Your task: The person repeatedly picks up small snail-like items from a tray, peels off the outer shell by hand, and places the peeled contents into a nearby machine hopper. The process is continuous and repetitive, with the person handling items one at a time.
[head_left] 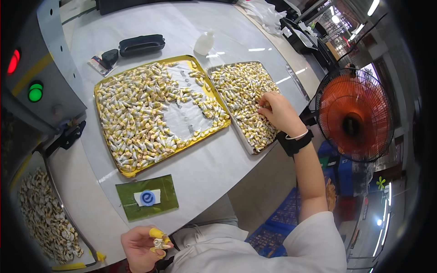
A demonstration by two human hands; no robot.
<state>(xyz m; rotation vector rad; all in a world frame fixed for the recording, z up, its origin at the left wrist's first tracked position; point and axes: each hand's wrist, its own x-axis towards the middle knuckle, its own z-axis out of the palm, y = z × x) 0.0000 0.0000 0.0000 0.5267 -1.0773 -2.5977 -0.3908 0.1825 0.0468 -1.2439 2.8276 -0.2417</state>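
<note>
While the left hand (140, 248) pinches small whitish pieces (160, 243), right hand (281, 113) half-curled over the narrower tray (243, 139), grip unclear.

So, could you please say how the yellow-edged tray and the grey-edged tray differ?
The yellow-edged tray is wider; the grey-edged tray is narrower. The yellow-edged tray shows bare white patches, while the grey-edged tray looks mostly covered. Both hold small white-and-yellow pieces.

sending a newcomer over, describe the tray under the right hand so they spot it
On the pale worktable, find the big yellow-rimmed tray. The narrower tray lies just right of it, under the person's right hand. It has no yellow rim, and small white-and-yellow pieces cover it with no large bare patch.
</note>
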